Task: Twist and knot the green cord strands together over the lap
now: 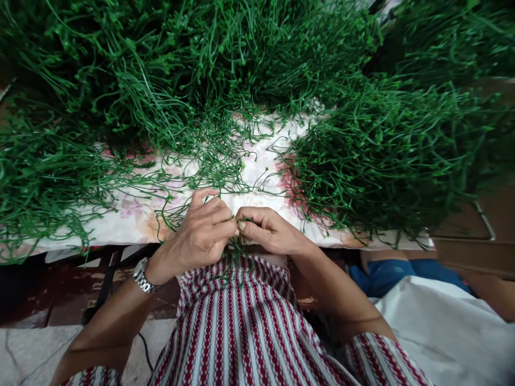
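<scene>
Thin, smooth green stems [237, 247], wiry and curling, tipped with small knobbly buds, lie bunched at the fingers of both hands, just above the wearer's lap. The right hand [269, 229] has its grip closed, thumb against the bent forefinger, with a few of these stems pinched between. The left hand [206, 231] meets it fingertip to fingertip, its fingers curled and the forefinger raised; its tips are partly hidden, so whether its grip has hold of any stems I cannot tell. A metal link watch [144, 276] circles the left wrist. The wearer's woven-looking garment [241, 332] has red, white and dark stripes.

Two hands and one watch show. Four masses of like stems can be made out: a left heap [40, 177], a broad far heap [181, 53], a bushy right heap [394, 155] and a far-right heap [454, 45]. Their edges run together, and the stems are too many to count. A looser scatter [217, 161] lies between.

Pale cloth [137, 206] printed with pink, red and orange flowers covers the worktop [263, 200]. To the right, another person's blue shorts [418, 273] show beside white fabric [434, 327]. Below left is pale floor [28, 348] with a black cable [145, 351].
</scene>
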### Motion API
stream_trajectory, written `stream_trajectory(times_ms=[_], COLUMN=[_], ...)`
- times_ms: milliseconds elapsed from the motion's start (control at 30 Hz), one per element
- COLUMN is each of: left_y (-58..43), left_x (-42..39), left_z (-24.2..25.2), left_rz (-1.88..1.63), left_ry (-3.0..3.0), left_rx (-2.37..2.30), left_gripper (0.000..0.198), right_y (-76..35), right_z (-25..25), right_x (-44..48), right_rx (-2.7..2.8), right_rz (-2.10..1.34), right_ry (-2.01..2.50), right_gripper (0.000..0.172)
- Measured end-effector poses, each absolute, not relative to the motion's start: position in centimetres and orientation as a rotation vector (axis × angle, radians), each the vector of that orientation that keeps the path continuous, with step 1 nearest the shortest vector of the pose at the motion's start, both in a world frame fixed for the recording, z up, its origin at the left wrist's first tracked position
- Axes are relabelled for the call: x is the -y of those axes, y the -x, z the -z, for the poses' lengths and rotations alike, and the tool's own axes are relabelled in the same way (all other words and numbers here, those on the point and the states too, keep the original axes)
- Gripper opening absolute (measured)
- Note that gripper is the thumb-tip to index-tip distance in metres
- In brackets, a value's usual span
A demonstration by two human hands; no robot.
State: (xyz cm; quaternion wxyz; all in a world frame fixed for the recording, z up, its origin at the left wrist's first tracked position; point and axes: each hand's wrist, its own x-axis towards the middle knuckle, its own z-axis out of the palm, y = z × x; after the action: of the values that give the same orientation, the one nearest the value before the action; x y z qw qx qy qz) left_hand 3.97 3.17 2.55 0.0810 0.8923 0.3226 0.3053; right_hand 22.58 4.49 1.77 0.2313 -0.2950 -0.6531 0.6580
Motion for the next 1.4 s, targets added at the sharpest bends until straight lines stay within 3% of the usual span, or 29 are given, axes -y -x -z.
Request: stream_trajectory(times_ms=[233,433,767,1167,1333,1400], left_y=[-3.2,-3.1,-3.8,-4.4,-3.7,-3.7], left_x=[-3.9,-3.5,-3.0,-2.8,-3.1,-3.3], left_z=[-3.1,-2.7,-2.8,-3.0,-2.5,-2.6], left_rz=[-0.922,-1.021,-1.155,-1.242,-1.444,-1.433], left_ry=[-2.275,-2.087,-1.981,-1.862,-1.62,-1.633], left_rx=[-0.69,-0.648,-0.624,-0.483,-0.496,-0.519], left_gripper=[0.019,0.011,0.015,0.013,0.009,0.005], right_y=[-22.3,-21.7,-21.1,-21.1,-22.2,-22.9], right_z=[-1.3,-0.7,-0.4,0.4,-1.3,-2.7], right_x=[-5.3,-4.9,-3.8,-3.2,-4.0,-4.5], right_rx=[1.781,1.693,1.358,1.296,1.21,1.361], right_rz=[-1.865,-1.908,-2.003,-2.063,-1.889,-1.799], right_ry=[0.485,0.465,0.38,0.391,0.081,0.157], right_gripper=[0.037,0.044,0.031,0.035,0.033,0.029])
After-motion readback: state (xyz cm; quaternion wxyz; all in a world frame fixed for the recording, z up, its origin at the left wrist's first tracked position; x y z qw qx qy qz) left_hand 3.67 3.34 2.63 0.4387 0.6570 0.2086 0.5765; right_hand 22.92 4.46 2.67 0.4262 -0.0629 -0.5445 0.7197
